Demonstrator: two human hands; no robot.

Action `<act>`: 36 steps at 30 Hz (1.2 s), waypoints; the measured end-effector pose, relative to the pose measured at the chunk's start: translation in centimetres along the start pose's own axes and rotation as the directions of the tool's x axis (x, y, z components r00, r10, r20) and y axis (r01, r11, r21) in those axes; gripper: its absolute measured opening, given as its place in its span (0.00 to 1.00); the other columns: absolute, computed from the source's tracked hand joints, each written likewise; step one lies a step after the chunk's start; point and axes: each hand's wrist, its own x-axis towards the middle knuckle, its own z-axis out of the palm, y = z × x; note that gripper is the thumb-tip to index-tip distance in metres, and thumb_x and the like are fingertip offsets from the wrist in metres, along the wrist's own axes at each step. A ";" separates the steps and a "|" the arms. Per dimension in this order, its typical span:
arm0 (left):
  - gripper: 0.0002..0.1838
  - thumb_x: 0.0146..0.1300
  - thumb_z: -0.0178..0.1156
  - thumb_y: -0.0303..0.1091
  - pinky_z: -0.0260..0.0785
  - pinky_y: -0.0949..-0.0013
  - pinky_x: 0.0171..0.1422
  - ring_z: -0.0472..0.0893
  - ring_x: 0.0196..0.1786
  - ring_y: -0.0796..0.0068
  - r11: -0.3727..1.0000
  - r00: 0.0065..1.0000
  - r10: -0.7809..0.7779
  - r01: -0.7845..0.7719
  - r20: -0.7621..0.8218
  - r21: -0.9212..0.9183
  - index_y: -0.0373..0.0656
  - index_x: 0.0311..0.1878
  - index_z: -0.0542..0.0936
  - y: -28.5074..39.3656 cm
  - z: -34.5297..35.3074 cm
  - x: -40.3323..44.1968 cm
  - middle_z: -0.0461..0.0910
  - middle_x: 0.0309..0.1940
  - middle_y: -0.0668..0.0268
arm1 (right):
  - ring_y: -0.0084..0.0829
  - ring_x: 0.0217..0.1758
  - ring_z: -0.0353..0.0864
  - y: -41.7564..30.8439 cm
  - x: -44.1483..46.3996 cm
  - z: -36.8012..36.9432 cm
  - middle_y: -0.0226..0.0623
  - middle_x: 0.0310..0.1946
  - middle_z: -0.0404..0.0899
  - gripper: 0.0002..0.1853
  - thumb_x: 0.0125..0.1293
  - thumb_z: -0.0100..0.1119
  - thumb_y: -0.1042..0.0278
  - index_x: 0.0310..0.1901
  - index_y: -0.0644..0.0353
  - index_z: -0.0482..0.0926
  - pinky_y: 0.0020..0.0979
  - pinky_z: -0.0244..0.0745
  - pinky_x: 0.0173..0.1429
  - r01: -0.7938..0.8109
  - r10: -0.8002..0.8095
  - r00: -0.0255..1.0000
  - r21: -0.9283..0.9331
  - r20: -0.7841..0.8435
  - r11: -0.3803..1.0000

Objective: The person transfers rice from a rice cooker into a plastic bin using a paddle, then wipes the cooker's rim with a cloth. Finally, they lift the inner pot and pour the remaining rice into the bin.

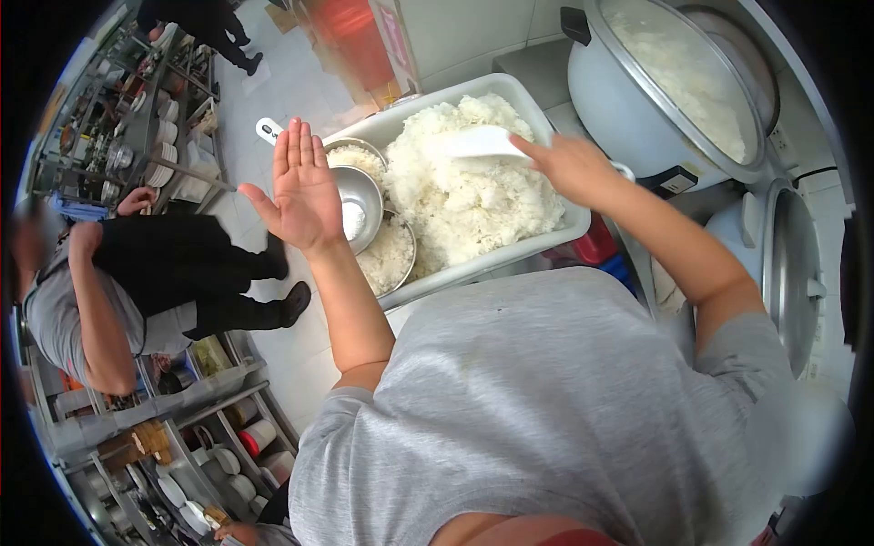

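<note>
My right hand (569, 168) is closed round the handle of a white rice paddle (482, 144), whose blade lies over the heaped white rice (473, 214). The rice fills much of a white plastic tub (569, 223). Palm up and fingers stretched, my left hand (299, 196) is empty beside the tub's left end. Next to it, a metal bowl (364, 196) with a little white stuff at its bottom rests over two round metal containers of rice, one above (360, 156) and one below (390, 255).
A large cooker (628, 100) of rice stands at the upper right, with another open-lidded one (792, 273) below it. Co-workers (100, 300) are at the left by shelves (137, 127) of dishes. A red container (350, 45) stands behind the tub.
</note>
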 end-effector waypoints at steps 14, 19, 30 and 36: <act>0.44 0.65 0.38 0.62 0.35 0.56 0.75 0.46 0.72 0.50 0.983 0.961 -0.127 0.156 0.246 -0.101 0.21 0.61 0.58 -7.8 8.6 6.6 0.50 0.66 0.39 | 0.46 0.33 0.77 0.5 -4.0 -0.8 0.50 0.28 0.76 0.24 0.64 0.48 0.62 0.62 0.54 0.64 0.41 0.72 0.40 -0.006 0.003 1.000 0.242 0.013 0.970; 0.40 0.66 0.39 0.60 0.40 0.60 0.74 0.53 0.70 0.56 0.960 0.878 -0.256 0.280 0.404 0.001 0.25 0.61 0.59 -15.7 14.2 10.5 0.57 0.65 0.45 | 0.46 0.38 0.78 8.2 -12.6 -9.5 0.50 0.35 0.78 0.17 0.63 0.50 0.65 0.51 0.62 0.72 0.40 0.71 0.44 -0.249 0.315 0.943 0.395 -0.110 0.884; 0.40 0.66 0.42 0.59 0.51 0.62 0.68 0.63 0.64 0.60 0.678 0.891 -0.450 0.300 0.057 0.671 0.25 0.61 0.62 -38.3 18.5 17.9 0.65 0.59 0.47 | 0.47 0.49 0.78 35.1 -11.3 -6.8 0.49 0.46 0.78 0.15 0.61 0.47 0.69 0.46 0.66 0.77 0.41 0.74 0.49 -0.901 0.869 0.417 0.001 -0.265 0.433; 0.35 0.66 0.43 0.56 0.59 0.64 0.62 0.70 0.57 0.62 0.684 0.923 -0.380 0.245 0.050 0.687 0.26 0.55 0.69 -42.2 16.7 18.1 0.71 0.54 0.48 | 0.46 0.40 0.82 43.6 -4.7 0.3 0.53 0.39 0.80 0.12 0.58 0.49 0.72 0.41 0.66 0.79 0.41 0.77 0.40 -0.853 0.849 0.522 -0.077 -0.077 0.517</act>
